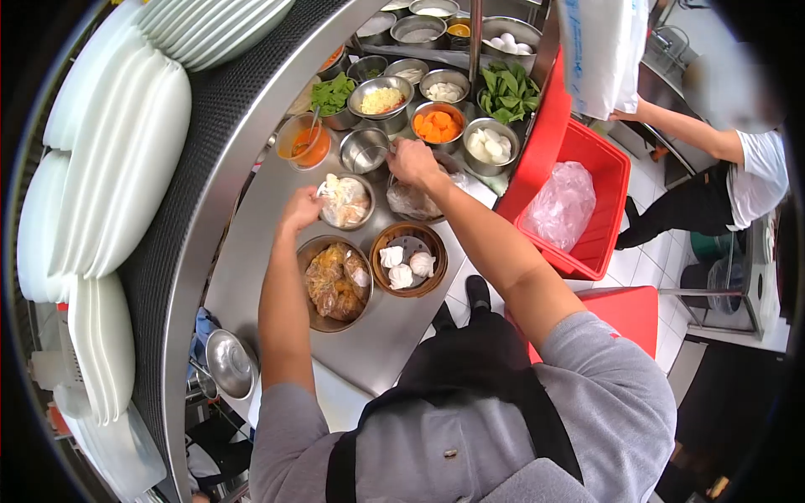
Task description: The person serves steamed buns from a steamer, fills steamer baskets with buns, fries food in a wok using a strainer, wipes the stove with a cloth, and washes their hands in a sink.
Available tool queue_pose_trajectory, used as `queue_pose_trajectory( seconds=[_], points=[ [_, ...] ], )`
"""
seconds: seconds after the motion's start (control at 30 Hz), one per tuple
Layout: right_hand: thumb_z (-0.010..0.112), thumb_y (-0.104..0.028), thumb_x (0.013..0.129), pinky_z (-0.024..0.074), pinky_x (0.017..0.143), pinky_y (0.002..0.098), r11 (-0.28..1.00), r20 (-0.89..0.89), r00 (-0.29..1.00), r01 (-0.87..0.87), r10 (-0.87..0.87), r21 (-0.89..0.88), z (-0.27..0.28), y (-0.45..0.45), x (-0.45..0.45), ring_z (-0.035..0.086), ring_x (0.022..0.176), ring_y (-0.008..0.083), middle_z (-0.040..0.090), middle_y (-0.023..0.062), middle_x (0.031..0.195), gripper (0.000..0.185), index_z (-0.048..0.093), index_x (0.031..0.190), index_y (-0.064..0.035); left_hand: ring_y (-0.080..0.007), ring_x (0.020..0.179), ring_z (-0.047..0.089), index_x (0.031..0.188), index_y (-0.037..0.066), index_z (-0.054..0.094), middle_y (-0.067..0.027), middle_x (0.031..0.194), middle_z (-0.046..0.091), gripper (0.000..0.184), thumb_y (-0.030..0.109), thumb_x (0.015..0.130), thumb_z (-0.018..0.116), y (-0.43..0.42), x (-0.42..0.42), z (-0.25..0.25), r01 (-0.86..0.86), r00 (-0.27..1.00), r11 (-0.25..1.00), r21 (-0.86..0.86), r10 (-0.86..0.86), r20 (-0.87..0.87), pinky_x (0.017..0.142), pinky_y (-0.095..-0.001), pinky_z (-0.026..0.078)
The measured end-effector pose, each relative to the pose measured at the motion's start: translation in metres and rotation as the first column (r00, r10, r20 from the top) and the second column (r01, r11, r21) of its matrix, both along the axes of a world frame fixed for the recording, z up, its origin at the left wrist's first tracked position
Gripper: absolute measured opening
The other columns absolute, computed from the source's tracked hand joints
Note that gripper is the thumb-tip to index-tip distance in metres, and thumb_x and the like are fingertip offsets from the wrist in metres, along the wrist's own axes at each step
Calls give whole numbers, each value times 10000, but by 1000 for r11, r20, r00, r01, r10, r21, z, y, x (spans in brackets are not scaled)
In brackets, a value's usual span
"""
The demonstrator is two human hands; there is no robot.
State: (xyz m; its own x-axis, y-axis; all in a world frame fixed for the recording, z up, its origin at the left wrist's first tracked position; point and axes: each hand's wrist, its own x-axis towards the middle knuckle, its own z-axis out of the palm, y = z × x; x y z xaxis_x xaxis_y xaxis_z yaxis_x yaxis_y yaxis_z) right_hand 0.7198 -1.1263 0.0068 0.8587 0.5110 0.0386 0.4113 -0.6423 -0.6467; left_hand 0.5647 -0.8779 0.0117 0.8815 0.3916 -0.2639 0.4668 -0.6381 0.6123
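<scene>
My left hand (299,210) pinches the edge of a knotted clear plastic bag (342,194) with pale food inside, which sits in a small metal bowl (366,220). With my right hand (414,161) I grip the rim of an empty metal bowl (362,152); its fingertips are partly hidden. Under my right wrist is a metal bowl with another bagged food (412,199). Closer to me, a bamboo steamer (441,261) holds several white dumplings (401,275). Beside it stands a larger metal bowl (312,323) of bagged brownish-yellow food (331,285).
Bowls of sliced carrot (438,126), white pieces (489,145), green leaves (508,90) and orange sauce (309,149) line the back. Stacked white plates (126,159) fill the left shelf. A red bin (616,176) stands right, near another person (713,159) holding a white bag (599,59).
</scene>
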Motion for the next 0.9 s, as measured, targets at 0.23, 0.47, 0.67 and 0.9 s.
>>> queue_pose_trajectory(
  seconds=[0.23, 0.47, 0.67, 0.9],
  points=[
    [534, -369, 918, 374, 989, 571, 984, -29, 991, -134, 132, -119, -11, 22, 13, 602, 1106, 377, 671, 201, 1114, 411, 650, 1088, -13, -189, 713, 652, 807, -36, 582, -105, 825, 639, 193, 122, 916, 567, -25, 16, 101, -198, 948, 946, -257, 252, 194, 675, -331, 584],
    [553, -307, 911, 396, 956, 563, 992, 84, 990, -104, 110, -68, 10, -21, 2, 600, 1073, 375, 683, 196, 1062, 325, 668, 1026, -26, -234, 815, 693, 794, -65, 570, -152, 897, 652, 127, 35, 872, 562, -29, 81, 39, -274, 900, 913, -302, 354, 254, 705, -350, 616],
    [587, -215, 893, 456, 889, 488, 943, 104, 994, 8, -45, 333, 19, -107, -33, 612, 975, 396, 685, 229, 959, 279, 675, 1008, 23, -232, 796, 693, 771, -45, 558, -136, 875, 649, 117, 33, 858, 567, -23, 88, 8, -399, 917, 905, 144, 392, 80, 661, -342, 618],
    [578, -191, 938, 546, 737, 400, 876, -197, 924, 374, -326, 304, -40, -145, -81, 685, 793, 300, 665, 218, 940, 460, 485, 1307, 68, -219, 790, 654, 1002, -7, 597, -103, 899, 621, 191, 163, 916, 599, -1, 93, -24, -449, 779, 740, -501, 599, 186, 754, -366, 603]
  ],
)
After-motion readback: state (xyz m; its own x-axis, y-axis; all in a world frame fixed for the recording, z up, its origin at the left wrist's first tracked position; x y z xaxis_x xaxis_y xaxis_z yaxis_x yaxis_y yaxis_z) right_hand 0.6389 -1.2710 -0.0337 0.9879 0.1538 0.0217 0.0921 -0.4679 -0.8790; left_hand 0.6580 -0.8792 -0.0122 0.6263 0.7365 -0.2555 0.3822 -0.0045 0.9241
